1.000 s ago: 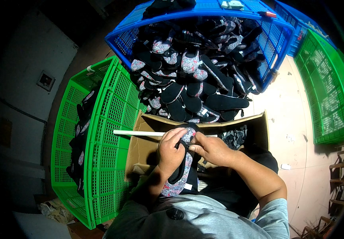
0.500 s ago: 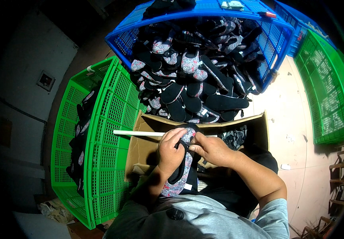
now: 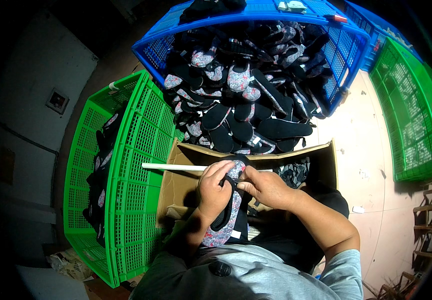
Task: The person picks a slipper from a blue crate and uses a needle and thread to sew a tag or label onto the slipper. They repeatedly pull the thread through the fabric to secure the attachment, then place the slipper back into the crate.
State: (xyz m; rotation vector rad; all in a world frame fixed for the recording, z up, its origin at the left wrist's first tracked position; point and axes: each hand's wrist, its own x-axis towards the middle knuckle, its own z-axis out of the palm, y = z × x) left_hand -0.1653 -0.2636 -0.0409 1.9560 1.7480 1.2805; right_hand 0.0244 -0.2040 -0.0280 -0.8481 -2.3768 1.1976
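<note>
"Blue crate (image 3: 343, 65) tipped open, piled shoes (image 3: 238, 77) spilling onto a pale floor (image 3: 361, 160), green crate (image 3: 136, 200) at left. What about the hands?"

"Left hand (image 3: 215, 187) wraps one floral shoe (image 3: 232, 212), held close before the torso (image 3: 261, 270), its far end above an open cardboard box (image 3: 172, 192). Right hand (image 3: 268, 189) pinches a narrow dark strip (image 3: 235, 180) at the shoe's opening, thumb against finger. White rod (image 3: 171, 167) juts leftward."

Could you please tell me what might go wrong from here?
The black strip pinched by the right hand might stretch or tear if pulled hard. The floral shoe could twist if the left hand loosens its hold. The white rod juts leftward past the cardboard box, so an arm might knock it.
</note>
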